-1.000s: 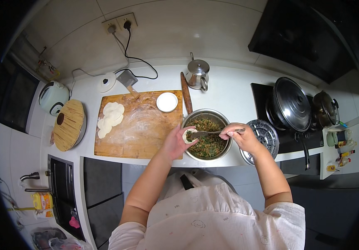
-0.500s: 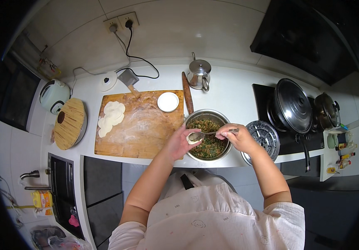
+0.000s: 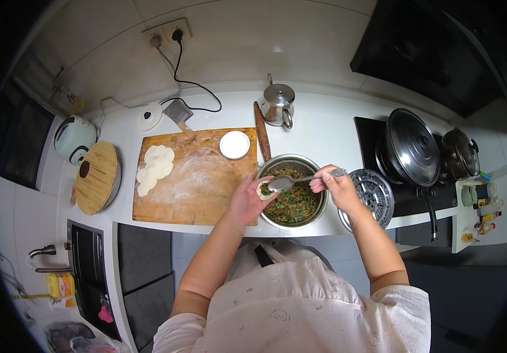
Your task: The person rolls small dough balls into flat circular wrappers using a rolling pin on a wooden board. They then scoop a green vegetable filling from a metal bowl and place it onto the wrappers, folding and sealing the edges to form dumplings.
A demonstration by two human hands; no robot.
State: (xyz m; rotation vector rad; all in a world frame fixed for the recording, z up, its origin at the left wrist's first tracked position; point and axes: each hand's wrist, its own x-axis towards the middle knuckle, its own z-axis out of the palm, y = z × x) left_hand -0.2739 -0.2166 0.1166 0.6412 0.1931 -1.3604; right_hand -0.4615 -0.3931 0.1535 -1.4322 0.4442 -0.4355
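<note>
In the head view, the left hand [image 3: 249, 197] has its fingers curled around a small dough round [image 3: 263, 191], with some green filling [image 3: 296, 206] on it; this round sits above the left rim of a steel bowl [image 3: 292, 226], which is filled with the same chopped mix; the right hand [image 3: 334, 187] has its fingers grasping the handle of a spoon [image 3: 284, 183], whose head points left and overlaps the edge of the dough round; whether the two touch, I cannot tell; left of the bowl, a wooden board [image 3: 200, 206] lies on the white surface [image 3: 324, 135], bearing a cluster of overlapping dough sheets [image 3: 157, 167] at its left and a white dish [image 3: 234, 145] near its upper right corner; a rolling pin [image 3: 262, 132] lies along the board's right edge, with a steel pot [image 3: 278, 105] just beside it; right of the bowl is a steel rack [image 3: 376, 197] with holes, near a lidded pan [image 3: 413, 147] on a black stove [image 3: 377, 206].
</note>
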